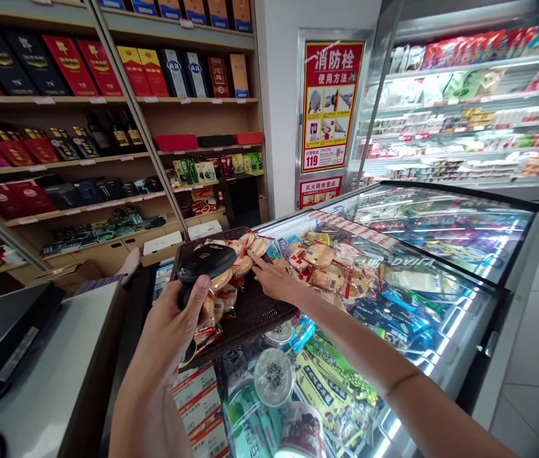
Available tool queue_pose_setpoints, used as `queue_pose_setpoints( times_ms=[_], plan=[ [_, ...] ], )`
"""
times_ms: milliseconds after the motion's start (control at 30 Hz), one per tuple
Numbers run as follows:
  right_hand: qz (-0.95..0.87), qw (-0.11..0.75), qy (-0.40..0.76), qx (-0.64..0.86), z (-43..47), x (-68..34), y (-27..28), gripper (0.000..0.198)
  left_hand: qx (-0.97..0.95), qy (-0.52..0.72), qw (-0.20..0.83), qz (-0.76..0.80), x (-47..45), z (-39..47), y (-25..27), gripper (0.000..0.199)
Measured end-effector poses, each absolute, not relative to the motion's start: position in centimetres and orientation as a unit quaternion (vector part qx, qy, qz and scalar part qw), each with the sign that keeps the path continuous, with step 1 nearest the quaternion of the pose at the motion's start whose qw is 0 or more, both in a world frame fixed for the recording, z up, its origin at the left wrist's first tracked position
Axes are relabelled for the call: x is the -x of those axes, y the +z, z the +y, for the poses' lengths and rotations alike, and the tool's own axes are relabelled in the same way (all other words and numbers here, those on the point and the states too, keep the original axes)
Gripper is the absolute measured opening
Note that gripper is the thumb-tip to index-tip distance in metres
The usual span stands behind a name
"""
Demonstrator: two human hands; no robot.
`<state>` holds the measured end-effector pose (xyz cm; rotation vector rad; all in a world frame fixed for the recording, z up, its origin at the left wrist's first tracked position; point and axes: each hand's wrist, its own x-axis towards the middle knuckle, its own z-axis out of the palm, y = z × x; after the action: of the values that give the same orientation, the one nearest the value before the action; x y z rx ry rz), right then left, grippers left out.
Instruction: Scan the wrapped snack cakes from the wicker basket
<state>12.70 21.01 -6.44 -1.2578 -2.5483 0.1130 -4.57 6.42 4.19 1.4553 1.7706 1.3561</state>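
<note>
My left hand (177, 321) is wrapped around the handle of a black handheld barcode scanner (207, 261), held over a dark brown woven basket (260, 318). In the basket lie several clear-and-red packets of round crackers (241, 264), piled along its far and left sides. My right hand (274, 280) reaches over the basket's right side, its fingers stretched toward the packets. Its fingertips are at the nearest cracker packet; whether they touch it I cannot tell. More cracker packets (320, 257) lie just right of the basket, on the freezer's glass top.
A glass-topped chest freezer (441, 229) with ice creams and tubs (274, 375) fills the right. Price labels (197, 407) line its near left edge. On the left stand a counter (79, 343) and boxed-goods shelves (107, 152). A refrigerated display (470, 121) is at the back right.
</note>
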Motion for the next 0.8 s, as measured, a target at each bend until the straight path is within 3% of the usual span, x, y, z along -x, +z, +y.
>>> queue_pose_setpoints(
  times_ms=[100,267,433,600,800],
  plan=[
    [-0.898,0.177,0.033,0.402,22.0,-12.8,-7.0,0.043,-0.530,0.499,0.253,0.637,4.5,6.5,4.2,0.055],
    [-0.852,0.230,0.038,0.468,22.4,-13.5,-6.0,0.030,-0.528,0.501,0.252,0.638,4.9,6.7,3.9,0.052],
    [-0.877,0.173,-0.046,0.445,21.1,-13.0,-6.5,0.026,-0.537,0.510,0.251,0.623,4.7,6.7,3.9,0.051],
    [-0.884,0.163,-0.068,0.433,21.2,-12.5,-7.1,0.039,-0.538,0.495,0.244,0.638,4.2,6.4,4.4,0.056],
    [-0.883,0.314,0.007,0.349,21.8,-14.4,-4.2,0.041,-0.537,0.510,0.255,0.622,3.9,6.5,4.4,0.056]
  ],
)
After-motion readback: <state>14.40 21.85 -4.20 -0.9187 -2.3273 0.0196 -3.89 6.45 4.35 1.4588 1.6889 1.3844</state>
